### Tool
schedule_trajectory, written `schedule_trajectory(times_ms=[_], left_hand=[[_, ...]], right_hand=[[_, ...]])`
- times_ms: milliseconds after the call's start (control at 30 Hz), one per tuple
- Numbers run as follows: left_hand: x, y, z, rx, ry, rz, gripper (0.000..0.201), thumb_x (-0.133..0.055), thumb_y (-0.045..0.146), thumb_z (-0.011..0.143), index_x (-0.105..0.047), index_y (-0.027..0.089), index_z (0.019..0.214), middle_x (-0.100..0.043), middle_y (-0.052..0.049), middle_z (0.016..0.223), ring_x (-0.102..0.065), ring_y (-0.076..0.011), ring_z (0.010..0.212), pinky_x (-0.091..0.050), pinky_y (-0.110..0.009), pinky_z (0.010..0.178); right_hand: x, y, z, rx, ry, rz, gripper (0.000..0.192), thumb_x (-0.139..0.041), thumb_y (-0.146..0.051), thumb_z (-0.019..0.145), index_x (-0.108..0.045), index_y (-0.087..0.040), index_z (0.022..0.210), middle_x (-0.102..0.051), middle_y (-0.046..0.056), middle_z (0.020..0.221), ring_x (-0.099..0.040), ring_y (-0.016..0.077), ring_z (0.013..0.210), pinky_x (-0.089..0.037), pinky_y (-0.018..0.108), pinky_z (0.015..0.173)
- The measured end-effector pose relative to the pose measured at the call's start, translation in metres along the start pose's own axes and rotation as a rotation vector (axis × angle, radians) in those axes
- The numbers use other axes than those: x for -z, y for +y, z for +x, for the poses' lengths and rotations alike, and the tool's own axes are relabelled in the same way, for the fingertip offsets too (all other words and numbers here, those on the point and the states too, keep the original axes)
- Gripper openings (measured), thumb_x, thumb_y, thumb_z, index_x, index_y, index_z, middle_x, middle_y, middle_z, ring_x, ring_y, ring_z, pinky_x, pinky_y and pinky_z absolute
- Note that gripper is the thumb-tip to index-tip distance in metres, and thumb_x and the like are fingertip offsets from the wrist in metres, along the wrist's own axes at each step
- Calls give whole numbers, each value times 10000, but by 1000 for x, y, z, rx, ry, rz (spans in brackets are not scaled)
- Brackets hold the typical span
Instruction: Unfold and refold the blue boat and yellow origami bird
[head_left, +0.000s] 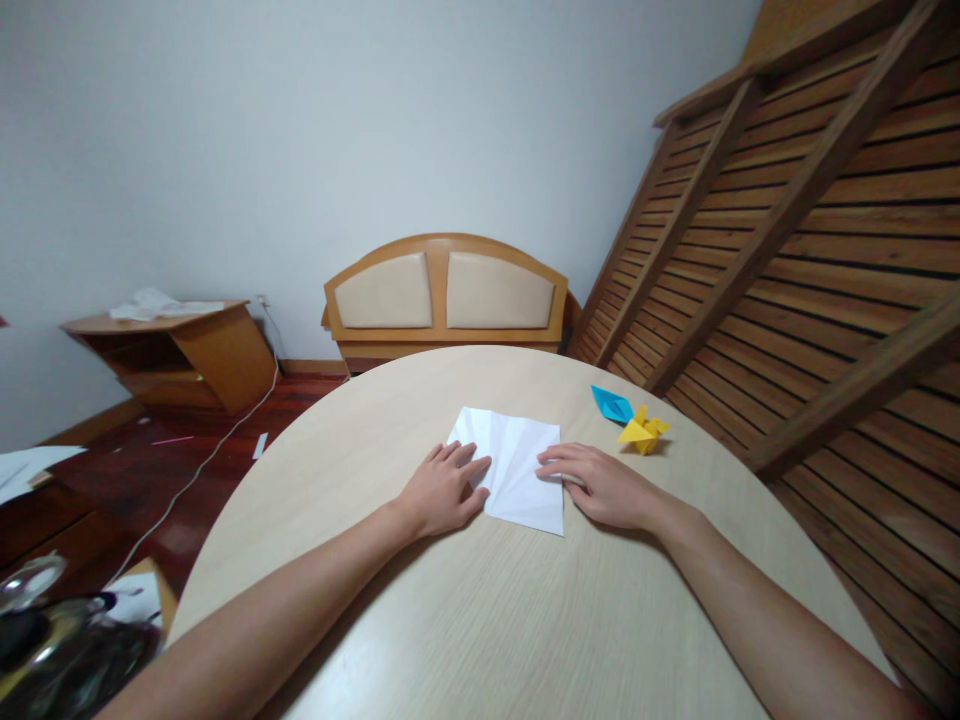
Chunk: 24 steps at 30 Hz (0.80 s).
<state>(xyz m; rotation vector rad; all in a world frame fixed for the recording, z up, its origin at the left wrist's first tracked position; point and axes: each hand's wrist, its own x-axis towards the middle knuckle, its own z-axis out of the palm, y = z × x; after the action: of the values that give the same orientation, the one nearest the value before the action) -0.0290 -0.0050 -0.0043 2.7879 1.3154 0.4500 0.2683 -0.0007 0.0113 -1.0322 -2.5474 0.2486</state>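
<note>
Head view shows your left hand (442, 492) lying flat, fingers spread, on the left edge of the white paper (517, 470), and your right hand (600, 485) pressing fingertips onto its right edge; neither grips it. The paper is a creased, roughly square sheet with fan-like fold lines, lying flat on the pale wood-grain round table (480, 620). Beyond the paper to its right sit a glossy blue folded figure (611, 404) and, touching it, a pointed yellow folded figure (643, 431).
</note>
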Motion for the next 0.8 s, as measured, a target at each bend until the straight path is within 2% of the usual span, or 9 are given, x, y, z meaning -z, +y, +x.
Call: schedule_trajectory(times_ms=[200,400,800], left_hand=[[1,-2,-3,18,-73,-23,539,-502,496,933,-482,298,1434,-425,-116,1520,-371,-412,1391,-287,-622,1105],[4,-1,-3,15,-130,-6,591,-500,525,925,-434,308,1471,-364,-134,1554,-311,-454,1413,-271,-648,1098],[8,-2,-4,8,-207,-54,633,-484,571,933,-340,358,1511,-239,-113,1611,-187,-447,1461,-217,-670,1112]], right_hand=[[1,-4,0,5,8,12,422,-514,-75,833,-721,-282,1136,-666,55,1268,-577,244,1202,-431,471,1064],[0,-2,0,15,-15,-24,376,-510,-97,855,-733,-270,1104,-664,56,1266,-573,242,1205,-435,463,1059],[2,-11,6,42,11,38,225,-533,-183,904,-733,-225,998,-712,75,1144,-627,240,1087,-456,410,987]])
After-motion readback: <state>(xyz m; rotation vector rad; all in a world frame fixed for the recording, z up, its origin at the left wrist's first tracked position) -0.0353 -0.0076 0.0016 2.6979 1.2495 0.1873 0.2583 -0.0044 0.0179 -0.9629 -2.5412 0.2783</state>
